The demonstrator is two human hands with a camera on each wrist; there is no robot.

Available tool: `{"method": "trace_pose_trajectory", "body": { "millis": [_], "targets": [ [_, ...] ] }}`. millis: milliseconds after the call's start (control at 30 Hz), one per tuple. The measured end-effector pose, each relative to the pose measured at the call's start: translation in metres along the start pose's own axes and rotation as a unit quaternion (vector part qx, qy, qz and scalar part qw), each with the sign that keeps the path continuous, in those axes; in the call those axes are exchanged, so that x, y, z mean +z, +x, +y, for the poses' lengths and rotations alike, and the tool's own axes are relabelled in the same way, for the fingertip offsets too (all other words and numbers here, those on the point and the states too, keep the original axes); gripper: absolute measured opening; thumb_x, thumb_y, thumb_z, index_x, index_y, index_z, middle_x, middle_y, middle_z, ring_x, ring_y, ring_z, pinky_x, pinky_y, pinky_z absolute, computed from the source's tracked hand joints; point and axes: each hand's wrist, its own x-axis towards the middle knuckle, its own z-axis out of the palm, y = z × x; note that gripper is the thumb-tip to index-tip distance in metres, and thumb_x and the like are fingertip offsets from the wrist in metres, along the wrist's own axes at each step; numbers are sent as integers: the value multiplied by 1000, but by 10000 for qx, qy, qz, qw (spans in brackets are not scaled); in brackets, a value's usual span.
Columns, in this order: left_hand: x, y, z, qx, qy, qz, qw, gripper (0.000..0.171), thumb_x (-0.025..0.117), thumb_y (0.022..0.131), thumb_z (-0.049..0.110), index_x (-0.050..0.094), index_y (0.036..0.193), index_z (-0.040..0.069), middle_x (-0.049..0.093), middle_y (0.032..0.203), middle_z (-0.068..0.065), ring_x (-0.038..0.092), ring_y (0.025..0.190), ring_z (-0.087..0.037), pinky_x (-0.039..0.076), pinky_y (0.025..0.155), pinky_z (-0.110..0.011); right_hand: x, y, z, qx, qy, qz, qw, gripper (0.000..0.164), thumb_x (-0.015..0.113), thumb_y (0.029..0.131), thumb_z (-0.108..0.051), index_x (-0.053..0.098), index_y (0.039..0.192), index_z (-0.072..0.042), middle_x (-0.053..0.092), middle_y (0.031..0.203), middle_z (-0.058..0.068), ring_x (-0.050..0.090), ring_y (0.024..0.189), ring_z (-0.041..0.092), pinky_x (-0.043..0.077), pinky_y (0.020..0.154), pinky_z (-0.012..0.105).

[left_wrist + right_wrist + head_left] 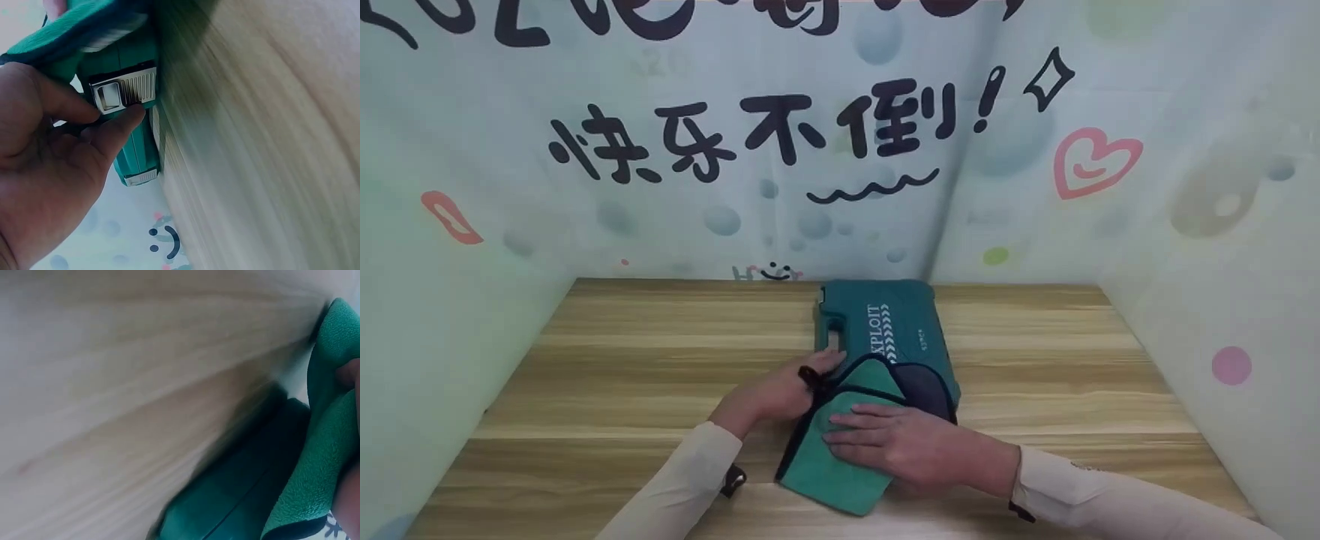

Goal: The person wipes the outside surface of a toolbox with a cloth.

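A teal plastic tool case (911, 319) with white lettering lies flat on the table, a handle opening along its left side. Over its near part is spread a green cloth (832, 465) with dark edging, one corner folded back to a dark underside. My right hand (911, 446) presses on this cloth with its fingers laid out straight. At the case's left side my left hand (776, 386) grips the edge by the handle. The left wrist view shows its thumb and finger right at a metal latch (124, 90); a second latch (140, 178) sits farther along.
The wood-grain table (660, 322) extends on both sides of the case. A printed white backdrop (780, 225) with dark characters rises behind, and pale side panels (1222, 285) flank the table.
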Motion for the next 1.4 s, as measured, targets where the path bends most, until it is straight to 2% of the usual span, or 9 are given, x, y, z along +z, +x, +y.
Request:
{"method": "trace_pose_trajectory", "body": {
  "millis": [100, 267, 400, 533, 767, 1000, 1267, 1400],
  "targets": [
    [-1, 0, 0, -92, -64, -17, 9999, 48, 40, 109, 7, 38, 157, 7, 30, 162, -17, 25, 148, -30, 22, 118, -46, 1, 5, -2, 72, 22, -161, 9998, 57, 70, 96, -20, 52, 149, -7, 47, 154, 4, 25, 149, 18, 16, 119, 35],
    [-2, 2, 0, 52, -104, 60, 9999, 46, 42, 109, 8, 40, 155, 3, 33, 160, -20, 28, 148, -31, 23, 117, -46, 2, 11, -3, 72, -121, -129, 9998, 53, 67, 98, -20, 53, 148, -8, 49, 152, 4, 30, 147, 16, 17, 119, 34],
    [-1, 4, 2, 79, 63, 142, 9998, 47, 43, 111, 19, 41, 153, 0, 36, 158, -21, 30, 146, -33, 26, 116, -48, 4, 15, -3, 4, -368, -64, 9993, 56, 70, 95, -26, 55, 145, -7, 53, 148, 4, 38, 143, 16, 19, 119, 33],
    [1, 7, 6, -154, 36, 215, 9996, 51, 47, 110, 30, 42, 154, 3, 39, 156, -19, 34, 145, -32, 28, 115, -47, 5, 17, -3, -5, -460, -117, 9989, 60, 73, 93, -30, 54, 146, -7, 54, 147, 5, 40, 141, 14, 18, 119, 33],
    [3, 9, 8, -462, -16, 518, 9976, 46, 50, 109, 31, 52, 148, 6, 53, 146, -15, 47, 136, -30, 36, 111, -46, 7, 19, -3, -81, -485, 73, 9988, 53, 68, 95, -23, 56, 144, -6, 54, 147, 6, 40, 141, 16, 20, 118, 33],
    [3, 10, 8, -486, -30, 586, 9971, 45, 54, 107, 31, 55, 145, 5, 58, 140, -14, 51, 131, -28, 38, 109, -44, 9, 17, -2, -137, -551, 168, 9982, 48, 65, 97, -18, 58, 143, -5, 54, 147, 7, 41, 141, 16, 21, 118, 34],
    [4, 11, 6, -585, 51, 687, 9959, 42, 56, 107, 31, 59, 142, 9, 61, 135, -11, 54, 124, -28, 41, 107, -45, 8, 16, -2, -95, -477, -15, 9988, 59, 71, 93, -25, 55, 145, -5, 51, 150, 8, 39, 142, 17, 19, 119, 33],
    [3, 12, 7, -771, -2, 699, 9946, 41, 59, 105, 32, 60, 141, 11, 60, 136, -10, 52, 123, -28, 41, 107, -46, 8, 16, -2, -76, -462, -30, 9989, 57, 69, 95, -24, 54, 146, -5, 50, 151, 7, 39, 142, 17, 19, 119, 33]
  ]
}}
